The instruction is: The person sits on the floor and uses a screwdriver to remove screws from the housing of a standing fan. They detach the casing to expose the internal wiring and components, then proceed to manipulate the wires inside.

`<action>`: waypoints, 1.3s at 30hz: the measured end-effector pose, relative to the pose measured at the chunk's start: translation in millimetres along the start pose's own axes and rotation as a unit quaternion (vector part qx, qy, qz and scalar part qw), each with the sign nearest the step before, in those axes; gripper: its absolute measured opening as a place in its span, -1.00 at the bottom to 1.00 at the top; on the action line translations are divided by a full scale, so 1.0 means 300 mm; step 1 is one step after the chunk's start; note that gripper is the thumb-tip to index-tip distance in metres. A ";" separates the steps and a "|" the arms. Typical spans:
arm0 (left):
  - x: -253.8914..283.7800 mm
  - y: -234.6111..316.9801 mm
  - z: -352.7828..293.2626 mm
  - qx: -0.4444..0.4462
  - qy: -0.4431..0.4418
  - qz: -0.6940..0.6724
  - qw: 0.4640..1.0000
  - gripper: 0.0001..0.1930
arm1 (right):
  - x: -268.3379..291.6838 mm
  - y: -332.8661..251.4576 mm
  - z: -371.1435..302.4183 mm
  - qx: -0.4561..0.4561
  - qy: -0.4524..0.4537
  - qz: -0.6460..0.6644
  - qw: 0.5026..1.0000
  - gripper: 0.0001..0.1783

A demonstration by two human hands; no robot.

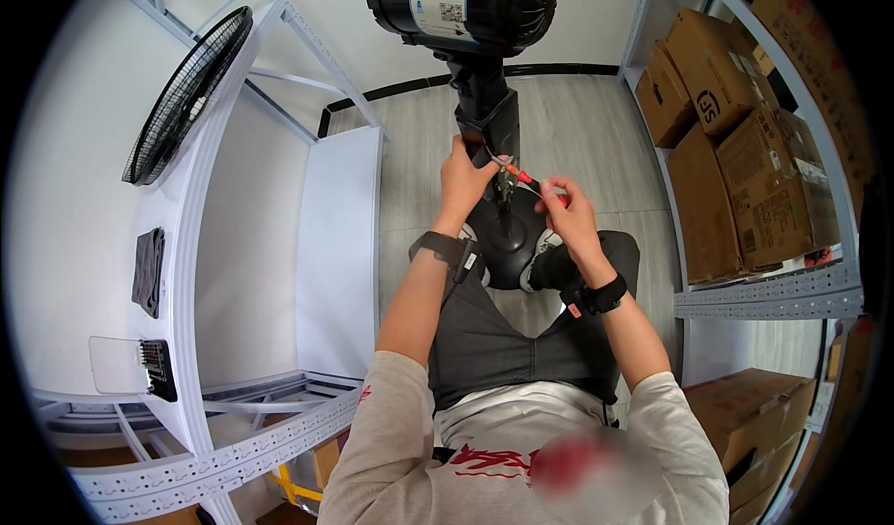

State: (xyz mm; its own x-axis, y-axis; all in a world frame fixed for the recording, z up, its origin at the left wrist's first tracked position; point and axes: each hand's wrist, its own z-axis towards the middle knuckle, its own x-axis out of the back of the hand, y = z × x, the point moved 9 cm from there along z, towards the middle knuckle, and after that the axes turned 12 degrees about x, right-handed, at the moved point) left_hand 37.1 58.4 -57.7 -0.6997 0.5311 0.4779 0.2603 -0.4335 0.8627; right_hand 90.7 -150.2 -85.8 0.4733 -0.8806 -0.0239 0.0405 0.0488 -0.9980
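A black pedestal fan stands upright between my feet, its bare motor housing at the top and its round base on the floor. My left hand grips the fan's stand just below the black box under the motor. A screwdriver with a red and black handle is in my right hand, its fingers closed about the handle's end. The tool's tip points up and left at the stand, close to my left fingertips. Whether the tip sits in a screw is too small to tell.
On the white shelf at left lie a black fan grille, a folded grey cloth and a bit set with a clear lid. Cardboard boxes fill the metal rack at right. A lower white shelf stands beside my left arm.
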 end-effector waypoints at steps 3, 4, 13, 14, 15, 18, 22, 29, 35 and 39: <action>-0.001 0.002 0.000 -0.007 0.001 -0.009 1.000 -0.44 | 0.005 0.076 0.014 -0.094 -0.095 -0.005 0.991 -0.75; -0.003 0.000 0.001 -0.005 0.001 -0.008 1.000 -0.44 | 0.010 0.065 0.022 -0.060 -0.086 -0.023 0.994 -0.74; 0.004 0.012 -0.003 -0.013 0.002 -0.010 1.000 -0.44 | -0.011 -0.003 0.008 0.040 -0.019 0.010 0.999 -0.76; 0.007 0.002 -0.001 -0.013 0.003 -0.012 1.000 -0.44 | -0.024 0.016 0.002 -0.039 -0.055 0.037 0.997 -0.79; 0.005 0.005 -0.002 -0.014 0.003 -0.010 1.000 -0.44 | -0.023 0.034 0.004 -0.072 -0.081 0.039 0.993 -0.79; 0.001 0.012 -0.004 -0.013 0.002 -0.003 1.000 -0.44 | -0.005 0.056 0.030 -0.036 -0.117 -0.008 0.992 -0.77; -0.004 0.024 -0.007 -0.006 -0.003 -0.002 1.000 -0.44 | 0.009 -0.080 0.012 0.211 0.014 -0.064 0.975 -0.66; 0.006 0.009 -0.005 -0.012 0.003 -0.003 1.000 -0.44 | -0.052 0.036 -0.013 -0.148 -0.125 0.077 0.978 -0.74; -0.005 0.005 -0.001 0.001 -0.002 0.011 1.000 -0.43 | -0.027 -0.031 0.002 0.022 -0.064 0.025 0.997 -0.67; 0.003 0.005 -0.006 -0.034 0.010 -0.027 0.999 -0.44 | -0.041 -0.005 -0.006 -0.107 -0.080 0.067 0.989 -0.75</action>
State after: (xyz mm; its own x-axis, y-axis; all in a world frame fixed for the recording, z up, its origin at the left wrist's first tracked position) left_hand 35.6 56.9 -56.2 -0.7249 0.5401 0.4276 0.1774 -0.4535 0.8734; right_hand 83.1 -140.2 -84.2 0.5960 -0.7860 -0.1640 -0.2107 0.0440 -0.9765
